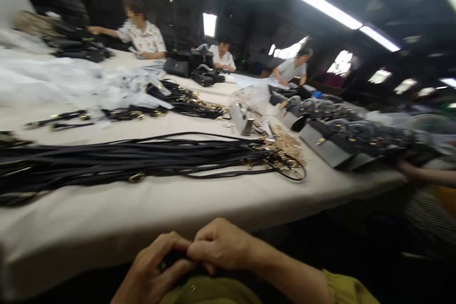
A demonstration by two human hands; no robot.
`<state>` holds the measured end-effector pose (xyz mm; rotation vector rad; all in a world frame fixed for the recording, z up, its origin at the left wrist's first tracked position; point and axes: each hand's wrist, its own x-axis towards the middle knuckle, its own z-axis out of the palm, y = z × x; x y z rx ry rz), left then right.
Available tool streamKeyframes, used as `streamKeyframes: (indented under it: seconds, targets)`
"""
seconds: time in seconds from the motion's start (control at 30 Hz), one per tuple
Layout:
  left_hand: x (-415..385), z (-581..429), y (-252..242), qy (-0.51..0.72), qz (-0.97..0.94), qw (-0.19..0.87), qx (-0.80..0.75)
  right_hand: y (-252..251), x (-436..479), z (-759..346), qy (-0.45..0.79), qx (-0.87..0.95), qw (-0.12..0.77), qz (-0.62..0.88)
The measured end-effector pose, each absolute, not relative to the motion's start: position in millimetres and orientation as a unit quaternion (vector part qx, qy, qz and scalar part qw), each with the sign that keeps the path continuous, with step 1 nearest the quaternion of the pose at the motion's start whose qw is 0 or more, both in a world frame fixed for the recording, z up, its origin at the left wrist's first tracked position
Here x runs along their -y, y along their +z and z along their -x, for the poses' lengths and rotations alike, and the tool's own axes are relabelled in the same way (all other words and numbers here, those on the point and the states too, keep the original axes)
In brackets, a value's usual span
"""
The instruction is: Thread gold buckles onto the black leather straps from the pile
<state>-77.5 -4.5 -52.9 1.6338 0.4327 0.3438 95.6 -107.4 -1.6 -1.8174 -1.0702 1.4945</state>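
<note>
Though it's blurry, left hand [151,270] and right hand [221,244] pinch a dark bit [170,261] (strap, probably) between them, below the table [107,221].
Knuckles up, fingers curled.

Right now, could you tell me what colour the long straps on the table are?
Black straps, gold clasps; head view.

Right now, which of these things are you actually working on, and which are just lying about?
In hand: small dark piece, pinched between left hand and right hand below the edge of the table.
Lying about: black straps, gold clasps, grey boxes, black bags, white sheets.
</note>
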Motion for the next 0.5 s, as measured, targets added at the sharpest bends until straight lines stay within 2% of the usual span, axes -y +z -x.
streamKeyframes:
  seconds: [0.07, 0.13, 0.4, 0.5]
  targets:
    - [9, 88, -49, 0.161, -0.758, 0.583, -0.243, -3, 107, -96, 0.585, 0.405, 0.286, 0.642]
    - [12, 89, -46, 0.164, -0.767, 0.559, -0.268, -8, 106, -98, 0.606, 0.410, 0.280, 0.622]
    - [13, 82, -42, 0.197, -0.836, 0.449, -0.245, -25, 98, -96, 0.594, 0.404, 0.282, 0.636]
    - [10, 86, -33, 0.166, -0.811, 0.498, -0.258, -23, 96, -97, 0.604, 0.411, 0.280, 0.622]
